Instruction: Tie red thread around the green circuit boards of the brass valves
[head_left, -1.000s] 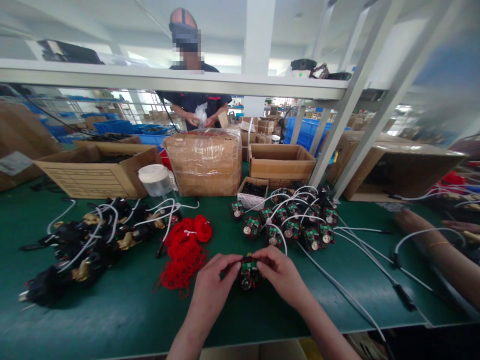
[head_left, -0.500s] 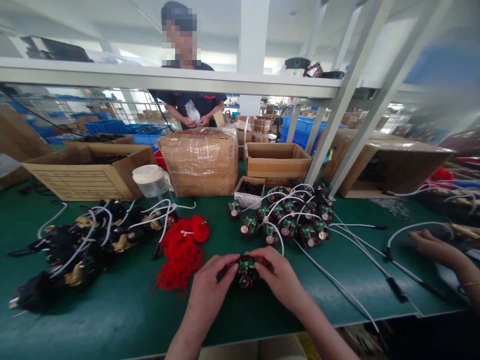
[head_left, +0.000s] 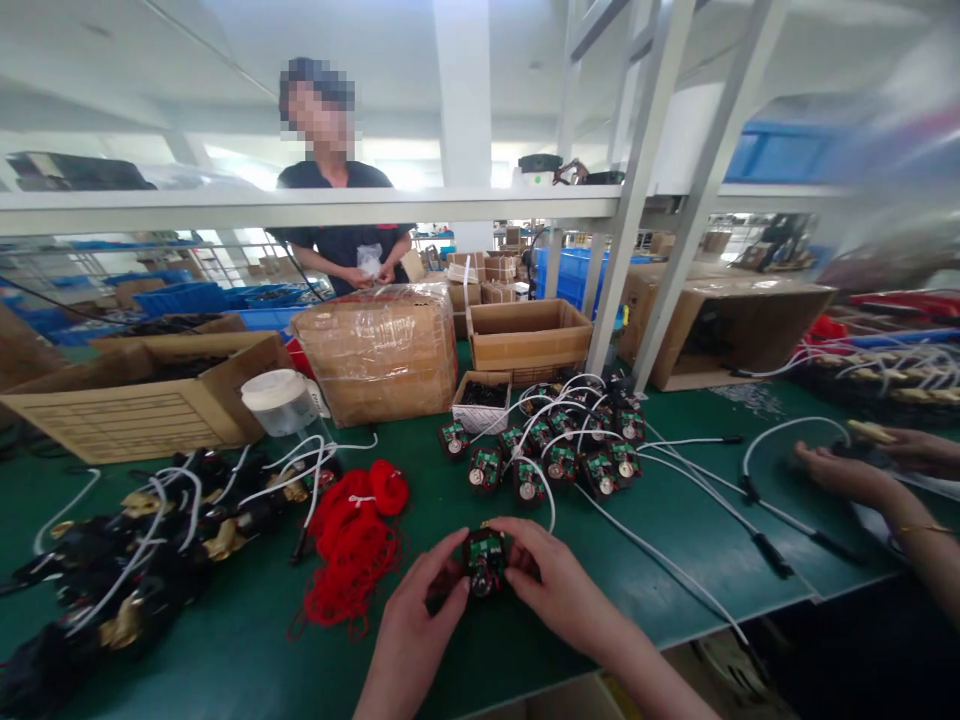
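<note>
Between my two hands is a small black assembly with a green circuit board (head_left: 486, 562) and a round metal part at its near end. My left hand (head_left: 420, 612) grips its left side with thumb and fingers. From the right, my right hand (head_left: 551, 580) pinches the opposite side. Beyond them lies a cluster of similar circuit board assemblies (head_left: 561, 462) with white cables. A tangle of red cord (head_left: 351, 560) rests left of my left hand. The underside of the held assembly is hidden.
Black and brass parts with white cables (head_left: 157, 530) lie at the left. A clear tub (head_left: 281, 400), a taped carton (head_left: 379, 350) and a small box of black parts (head_left: 481, 400) stand behind. A co-worker's hands (head_left: 855, 470) hold a part at the right; another person (head_left: 337, 240) stands across.
My view has tilted up and turned to the right. Both hands still hold the assembly, and their fingers sit lower along its sides. The co-worker's second hand has come into view.
</note>
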